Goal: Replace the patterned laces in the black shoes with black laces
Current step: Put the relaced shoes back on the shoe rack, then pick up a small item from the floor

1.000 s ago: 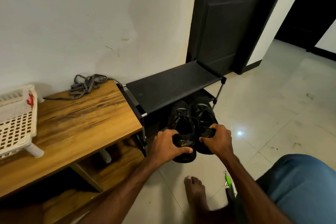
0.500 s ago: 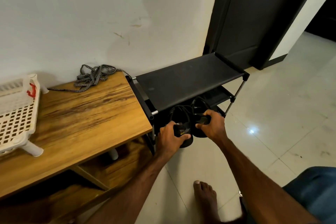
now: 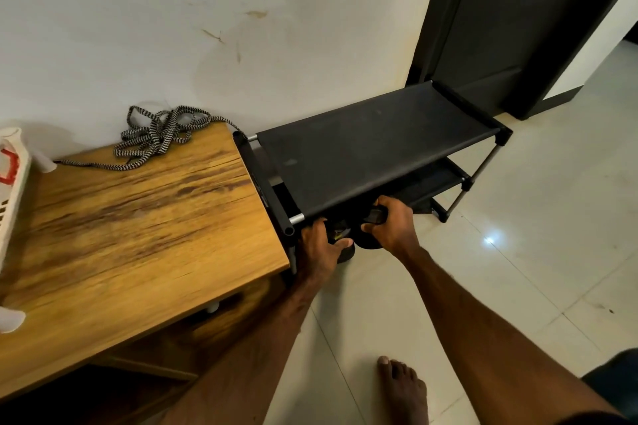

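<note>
Two black shoes sit side by side under the top shelf of a low black shoe rack, mostly hidden by it. My left hand grips the heel of the left shoe. My right hand grips the heel tab of the right shoe. Only the heels stick out past the rack's front. The patterned black-and-white laces lie in a loose heap at the back of the wooden table, against the wall. No black laces can be made out on the shoes from here.
A white plastic basket stands at the table's left edge. The rack stands between the table and a dark door. My bare foot is on the pale tiled floor, which stretches to the right.
Both hands have pushed the two shoes further back under the rack's top shelf. My view has swung left and closer to the table.
</note>
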`<action>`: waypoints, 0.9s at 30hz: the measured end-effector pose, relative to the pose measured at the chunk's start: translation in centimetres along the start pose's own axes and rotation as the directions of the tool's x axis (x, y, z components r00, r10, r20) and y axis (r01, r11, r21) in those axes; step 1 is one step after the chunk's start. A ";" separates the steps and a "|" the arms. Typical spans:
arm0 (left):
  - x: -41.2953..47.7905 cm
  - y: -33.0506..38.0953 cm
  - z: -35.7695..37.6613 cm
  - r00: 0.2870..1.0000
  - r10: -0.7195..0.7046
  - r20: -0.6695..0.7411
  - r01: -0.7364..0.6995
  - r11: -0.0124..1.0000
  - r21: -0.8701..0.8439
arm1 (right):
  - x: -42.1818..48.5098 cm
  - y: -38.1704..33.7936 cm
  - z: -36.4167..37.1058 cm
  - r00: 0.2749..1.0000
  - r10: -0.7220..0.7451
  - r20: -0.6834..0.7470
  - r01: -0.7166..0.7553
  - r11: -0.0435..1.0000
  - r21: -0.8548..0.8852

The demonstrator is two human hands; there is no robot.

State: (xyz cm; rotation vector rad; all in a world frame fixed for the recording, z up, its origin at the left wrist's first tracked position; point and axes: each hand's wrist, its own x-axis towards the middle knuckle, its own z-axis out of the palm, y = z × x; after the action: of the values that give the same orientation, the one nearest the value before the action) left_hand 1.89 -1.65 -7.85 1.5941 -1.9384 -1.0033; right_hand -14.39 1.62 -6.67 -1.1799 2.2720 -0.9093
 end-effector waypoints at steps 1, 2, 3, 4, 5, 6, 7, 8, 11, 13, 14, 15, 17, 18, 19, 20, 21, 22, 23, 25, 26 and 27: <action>0.0 -0.2 0.2 1.000 -0.003 -0.002 0.003 1.000 0.000 | 0.0 0.3 0.2 1.000 0.001 -0.008 -0.001 1.000 0.016; 0.0 -0.4 0.3 1.000 -0.001 -0.009 0.001 1.000 -0.007 | 0.1 0.6 0.4 1.000 0.001 -0.016 -0.001 1.000 0.030; -0.1 -0.6 0.4 1.000 -0.004 -0.007 0.004 1.000 -0.012 | 0.2 0.8 0.6 1.000 0.007 -0.014 -0.006 0.999 0.039; -0.2 -0.7 0.5 1.000 -0.006 -0.001 0.006 1.000 -0.009 | 0.3 0.9 0.7 1.000 0.017 -0.008 -0.017 0.999 0.045; -0.5 -0.6 0.4 1.000 -0.008 0.004 0.008 1.000 0.003 | 0.3 0.9 0.7 1.000 0.031 -0.001 -0.031 0.998 0.052; -0.8 -0.3 0.3 1.000 -0.008 0.006 0.008 1.000 0.017 | 0.2 1.0 0.7 0.999 0.035 0.003 -0.035 0.997 0.062; -1.2 -0.1 0.3 1.000 -0.014 0.007 0.014 1.000 0.027 | -0.1 1.1 0.6 0.999 0.039 0.012 -0.040 0.996 0.075; -1.7 0.1 0.1 1.000 -0.020 0.002 0.020 0.999 0.037 | -0.5 1.0 0.4 0.999 0.039 0.021 -0.041 0.995 0.093; -4.3 1.1 -0.4 0.999 -0.031 -0.033 0.034 0.993 0.113 | -2.4 1.1 -0.4 0.999 0.053 0.000 -0.052 0.989 0.138; -6.8 2.0 -0.9 0.999 0.019 -0.035 -0.012 0.984 0.180 | -4.4 1.1 -1.5 0.996 0.080 -0.039 -0.075 0.989 0.130; -8.1 2.4 -1.0 0.999 0.049 -0.021 -0.043 0.977 0.207 | -5.5 1.2 -1.8 0.995 0.090 -0.052 -0.083 0.989 0.120; -9.8 3.1 -1.3 0.997 0.074 0.011 -0.075 0.971 0.226 | -7.1 1.3 -2.6 0.992 0.105 -0.064 -0.097 0.989 0.111; -12.4 4.2 -1.8 0.990 0.123 0.075 -0.138 0.957 0.256 | -10.0 1.5 -3.5 0.988 0.147 -0.044 -0.142 0.985 0.096; -14.0 5.0 -2.1 0.980 0.165 0.113 -0.190 0.945 0.267 | -12.0 1.9 -4.3 0.984 0.173 -0.039 -0.169 0.981 0.093; -15.0 5.6 -2.4 0.969 0.198 0.146 -0.232 0.936 0.266 | -13.3 2.1 -4.8 0.981 0.191 -0.034 -0.188 0.978 0.091; -16.2 6.3 -3.0 0.957 0.223 0.184 -0.265 0.930 0.254 | -15.0 2.4 -5.4 0.976 0.213 -0.038 -0.209 0.973 0.095; -17.1 6.9 -3.4 0.947 0.234 0.221 -0.287 0.925 0.250 | -16.3 2.6 -5.8 0.971 0.236 -0.039 -0.231 0.968 0.097; -17.9 7.7 -3.9 0.936 0.241 0.255 -0.306 0.917 0.255 | -17.3 2.9 -6.3 0.965 0.258 -0.041 -0.253 0.963 0.088; -18.8 8.3 -4.3 0.927 0.247 0.283 -0.325 0.906 0.271 | -18.7 2.9 -6.9 0.960 0.275 -0.045 -0.271 0.960 0.074; -20.0 9.3 -4.6 0.913 0.253 0.320 -0.349 0.891 0.290 | -20.6 3.1 -7.9 0.958 0.280 -0.063 -0.277 0.959 0.051; -20.4 9.7 -4.4 0.907 0.252 0.337 -0.354 0.890 0.287 | -21.4 3.4 -8.2 0.959 0.274 -0.077 -0.272 0.961 0.042; -20.7 10.1 -4.1 0.899 0.258 0.353 -0.364 0.889 0.278 | -22.1 3.6 -8.5 0.958 0.273 -0.090 -0.272 0.962 0.026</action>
State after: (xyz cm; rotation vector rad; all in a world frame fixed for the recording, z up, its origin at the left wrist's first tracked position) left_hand 3.33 18.04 4.77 1.2711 -2.6040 -0.8533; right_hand -9.54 24.53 -1.84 -0.8047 2.4216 -0.8846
